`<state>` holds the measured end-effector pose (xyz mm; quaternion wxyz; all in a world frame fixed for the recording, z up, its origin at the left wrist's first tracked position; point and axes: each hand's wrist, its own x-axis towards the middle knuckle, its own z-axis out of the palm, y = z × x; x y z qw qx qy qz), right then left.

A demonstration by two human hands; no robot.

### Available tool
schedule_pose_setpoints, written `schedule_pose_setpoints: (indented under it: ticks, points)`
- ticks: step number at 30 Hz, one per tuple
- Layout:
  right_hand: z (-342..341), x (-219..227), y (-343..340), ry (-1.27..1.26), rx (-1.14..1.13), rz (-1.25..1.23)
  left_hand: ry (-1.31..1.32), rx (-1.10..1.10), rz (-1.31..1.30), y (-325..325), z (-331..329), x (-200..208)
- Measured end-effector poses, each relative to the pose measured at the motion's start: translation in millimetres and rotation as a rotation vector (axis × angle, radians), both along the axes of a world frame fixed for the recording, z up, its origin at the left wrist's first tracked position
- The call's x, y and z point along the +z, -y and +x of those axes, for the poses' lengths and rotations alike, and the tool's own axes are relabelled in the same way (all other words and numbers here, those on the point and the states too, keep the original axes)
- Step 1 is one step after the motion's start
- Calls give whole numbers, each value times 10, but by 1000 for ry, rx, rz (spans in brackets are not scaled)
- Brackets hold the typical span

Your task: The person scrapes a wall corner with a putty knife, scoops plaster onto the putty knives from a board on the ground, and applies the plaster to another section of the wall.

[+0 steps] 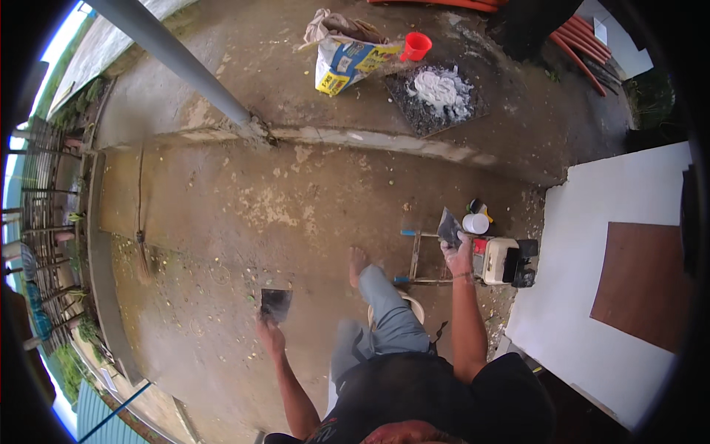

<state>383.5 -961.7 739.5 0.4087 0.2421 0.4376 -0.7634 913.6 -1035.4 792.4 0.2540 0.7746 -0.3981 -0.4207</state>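
My left hand [272,339] is closed on the edge of a dark, flat square blade [276,304], perhaps a putty scraper, held out over the wet floor. On the other side, my right hand [459,260] grips a second dark, flat blade [448,227] that points upward. Whitish smears mark the right fingers. Just beyond that hand stands a white tub [475,223]. A heap of white paste [442,92] lies on a dark square board [418,122] up on the raised ledge, beside a red cup [416,46] and an opened sack [346,65].
A concrete step edge [384,142] crosses ahead, with a grey pole [181,63] rising from it. Right of me are a beige machine [501,260], a metal frame [416,257] and a white wall [569,296]. A broom [142,255] lies left; a pale bucket [416,307] sits by my leg.
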Motion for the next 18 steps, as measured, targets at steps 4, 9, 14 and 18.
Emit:
schedule_pose_setpoints:
  ticks: [4, 9, 14, 18]
  points:
    - [-509, 527, 717, 7, -122, -13, 183, -329, -317, 1594, -270, 603]
    - [-933, 1289, 2209, -289, 66, 25, 323, -360, -559, 3608, -1017, 1036]
    - [-1047, 1516, 3611, -376, 66, 209, 109, -478, -598, 5809, -2009, 993]
    - [-1389, 1340, 4241, -428, 223, 210, 414, -923, -547, 7204, -3851, 1232]
